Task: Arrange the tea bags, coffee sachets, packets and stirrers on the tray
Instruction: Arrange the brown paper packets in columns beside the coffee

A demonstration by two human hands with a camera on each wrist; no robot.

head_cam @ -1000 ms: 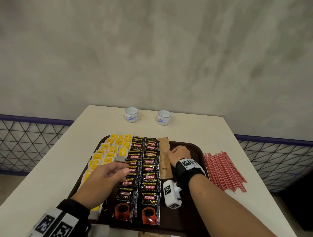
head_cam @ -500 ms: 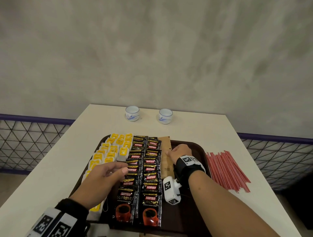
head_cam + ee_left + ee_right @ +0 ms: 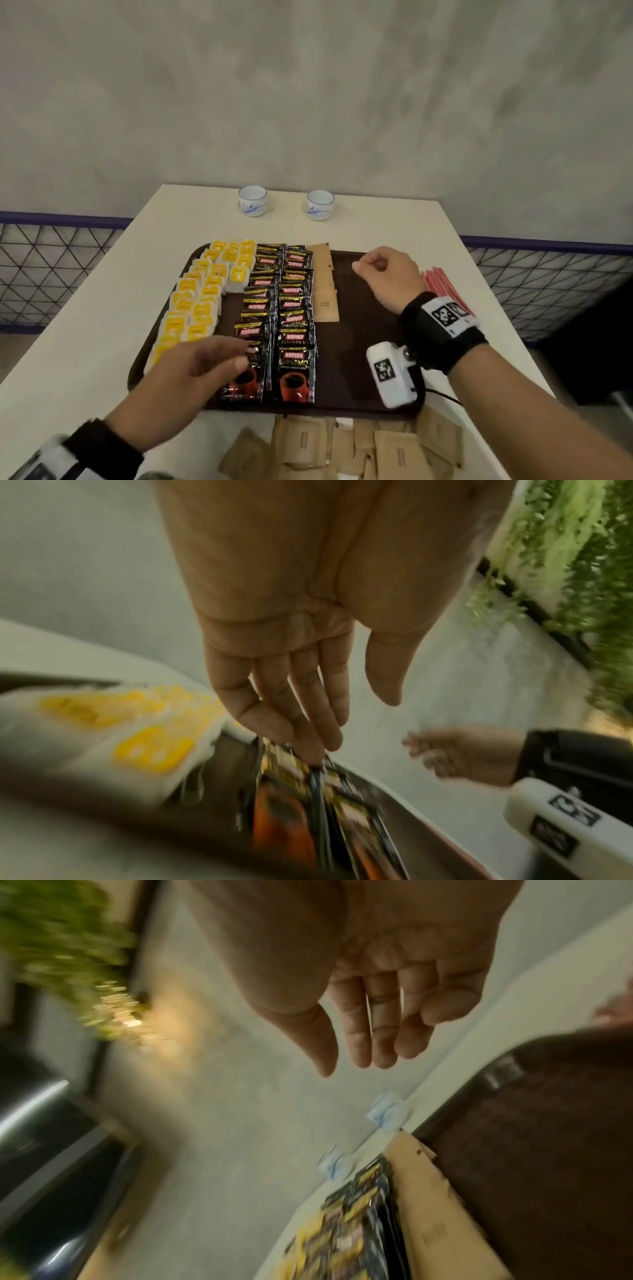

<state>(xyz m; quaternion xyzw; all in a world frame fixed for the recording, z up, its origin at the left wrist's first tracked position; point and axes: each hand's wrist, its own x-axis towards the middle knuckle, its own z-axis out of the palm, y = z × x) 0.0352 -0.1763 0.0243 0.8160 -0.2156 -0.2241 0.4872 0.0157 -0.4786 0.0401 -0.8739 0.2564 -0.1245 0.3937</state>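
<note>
On my feed the brown tray (image 3: 363,346) sits on the pale worktop (image 3: 78,329), loaded from its left side. Tea bags (image 3: 202,294) with yellow tags fill the left columns, two columns of black coffee sachets (image 3: 284,308) run down the middle, and a short row of brown paper packets (image 3: 323,284) lies just right of them. The right part of the tray is bare.

More brown packets lie in a loose pile (image 3: 346,448) on the worktop at the tray's near edge. The red stirrers (image 3: 442,284) lie in a bundle on the worktop just beside the tray's right rim, partly hidden behind my right wrist.

My left hand (image 3: 191,373) hangs over the near left of the tray with relaxed, extended fingers; the left wrist view shows its fingertips (image 3: 308,739) over the sachets, but I cannot tell whether they touch. It grips nothing. My right hand (image 3: 390,277) is above the tray's far right part, fingers loosely curled and empty, apart from the packet row.

Two small white cups with blue patterns (image 3: 286,202) stand at the far edge of the worktop, well apart from the tray.
</note>
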